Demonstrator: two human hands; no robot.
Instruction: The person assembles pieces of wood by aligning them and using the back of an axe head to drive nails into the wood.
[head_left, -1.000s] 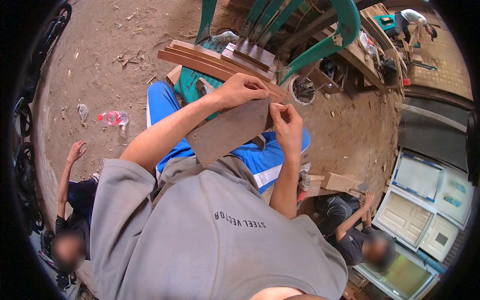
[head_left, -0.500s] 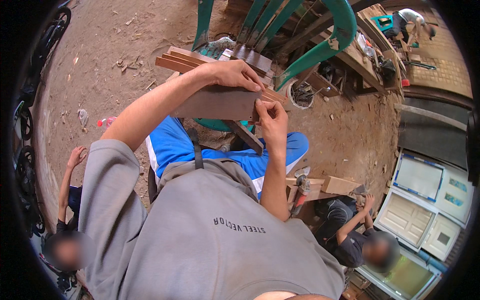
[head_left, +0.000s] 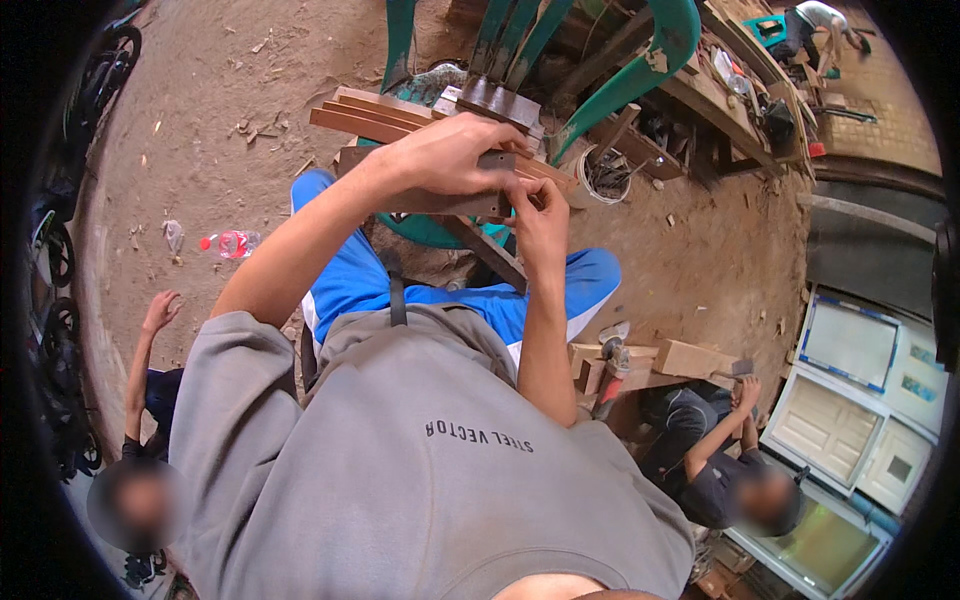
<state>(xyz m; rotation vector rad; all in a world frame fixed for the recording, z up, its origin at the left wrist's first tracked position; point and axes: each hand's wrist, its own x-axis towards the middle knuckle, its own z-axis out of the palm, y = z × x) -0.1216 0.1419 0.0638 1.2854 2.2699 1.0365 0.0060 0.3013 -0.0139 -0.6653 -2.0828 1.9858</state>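
Observation:
A flat dark brown board [head_left: 455, 201], with a small hole near a corner of its right end, lies across in front of me above my knees. My left hand [head_left: 455, 155] reaches over its far side, fingers bent around the board; the fingertips are slightly blurred. At the board's right end my right hand [head_left: 543, 208] is closed in a pinch, close to the left fingertips. Whatever it pinches is too small or hidden to make out. Just beyond, several reddish-brown wooden strips [head_left: 370, 113] lie stacked on a green plastic chair [head_left: 672, 45].
A bucket of scraps [head_left: 604, 178] stands right of the chair, near a cluttered wooden bench [head_left: 735, 120]. An angle grinder [head_left: 612, 375] rests by wooden blocks [head_left: 690, 358] at my right, beside a seated person [head_left: 690, 450]. A plastic bottle [head_left: 235, 244] lies on the ground at left.
My left hand has shifted further over the board, its fingers now meeting the right fingertips at the board's end. The board's right end has moved slightly up and left.

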